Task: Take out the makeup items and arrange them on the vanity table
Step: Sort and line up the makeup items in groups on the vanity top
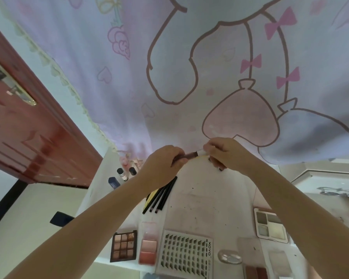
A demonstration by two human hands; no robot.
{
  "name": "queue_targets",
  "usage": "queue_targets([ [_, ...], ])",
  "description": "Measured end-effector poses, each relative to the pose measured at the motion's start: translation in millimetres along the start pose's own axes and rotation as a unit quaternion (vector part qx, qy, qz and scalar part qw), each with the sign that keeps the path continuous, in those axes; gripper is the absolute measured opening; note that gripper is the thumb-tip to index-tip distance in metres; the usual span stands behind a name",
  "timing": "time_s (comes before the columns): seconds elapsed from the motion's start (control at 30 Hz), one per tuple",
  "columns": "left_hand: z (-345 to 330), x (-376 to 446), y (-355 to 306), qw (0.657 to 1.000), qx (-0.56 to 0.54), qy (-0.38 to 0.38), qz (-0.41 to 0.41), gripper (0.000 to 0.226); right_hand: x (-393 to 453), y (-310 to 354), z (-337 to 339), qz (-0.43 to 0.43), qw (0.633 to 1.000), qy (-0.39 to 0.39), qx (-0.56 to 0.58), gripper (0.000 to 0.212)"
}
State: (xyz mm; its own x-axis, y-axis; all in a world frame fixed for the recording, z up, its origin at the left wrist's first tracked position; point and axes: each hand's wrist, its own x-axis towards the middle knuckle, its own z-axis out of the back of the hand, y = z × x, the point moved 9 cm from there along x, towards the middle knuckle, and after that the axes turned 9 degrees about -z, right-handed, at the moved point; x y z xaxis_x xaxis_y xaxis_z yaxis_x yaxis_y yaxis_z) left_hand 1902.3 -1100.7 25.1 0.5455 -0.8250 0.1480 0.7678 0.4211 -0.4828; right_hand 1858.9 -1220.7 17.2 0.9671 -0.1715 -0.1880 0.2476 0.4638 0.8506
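Head view: both hands meet over the vanity table's (199, 198) far edge, left hand (163, 162) gripping a brown tube (187, 155), right hand (224, 153) pinching its pale end. Black pencils (161, 195) lie nearby; the lash card (186, 256) reads "XOYO".

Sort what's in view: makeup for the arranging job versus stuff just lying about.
Job: slim tube held by left hand and right hand; black pencils; brown palette; blush palette; lash card; vanity table.
Lying about: curtain; door.
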Motion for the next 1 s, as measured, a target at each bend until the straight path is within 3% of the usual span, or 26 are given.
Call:
queue_targets([
  [0.1, -8.7, -6.8, 17.7, 0.999, -0.001, 0.017, 0.038, 0.017, 2.5, -0.2, -10.7, 0.034, 0.997, 0.045, 0.044, 0.031],
  [0.2, -19.5, -13.5, 34.9, 0.997, 0.001, 0.023, 0.070, 0.019, 11.4, -16.8, -28.5, -0.015, 0.994, 0.082, 0.066, 0.027],
  [0.27, -27.1, -15.9, 41.6, 0.997, 0.004, 0.025, 0.075, 0.021, 17.1, -27.0, -37.0, -0.057, 0.995, 0.069, 0.051, 0.009],
  [0.33, -35.6, -16.5, 45.8, 0.997, -0.001, 0.029, 0.071, 0.022, 21.8, -36.2, -41.7, -0.070, 0.996, 0.050, 0.013, 0.022],
  [0.43, -48.3, -17.4, 58.6, 0.995, -0.011, 0.031, 0.091, 0.021, 25.1, -48.0, -46.4, -0.058, 0.995, 0.059, 0.054, 0.014],
  [0.53, -69.7, -24.9, 82.8, 0.987, -0.012, 0.055, 0.152, 0.023, 25.4, -71.6, -48.4, -0.086, 0.993, 0.078, 0.025, 0.044],
  [0.67, -103.7, -42.0, 115.0, 0.966, 0.033, 0.105, 0.234, 0.026, 24.5, -121.1, -32.3, -0.187, 0.982, 0.002, 0.033, 0.031],
  [0.87, -131.6, -52.9, 139.6, 0.945, 0.101, 0.128, 0.285, 0.026, 16.5, -186.0, -8.1, -0.284, 0.945, -0.061, -0.150, 0.029],
  [1.0, -140.2, -54.1, 145.9, 0.946, 0.108, 0.121, 0.280, 0.022, 24.2, -207.2, -2.9, -0.311, 0.911, -0.086, -0.257, 0.039],
])
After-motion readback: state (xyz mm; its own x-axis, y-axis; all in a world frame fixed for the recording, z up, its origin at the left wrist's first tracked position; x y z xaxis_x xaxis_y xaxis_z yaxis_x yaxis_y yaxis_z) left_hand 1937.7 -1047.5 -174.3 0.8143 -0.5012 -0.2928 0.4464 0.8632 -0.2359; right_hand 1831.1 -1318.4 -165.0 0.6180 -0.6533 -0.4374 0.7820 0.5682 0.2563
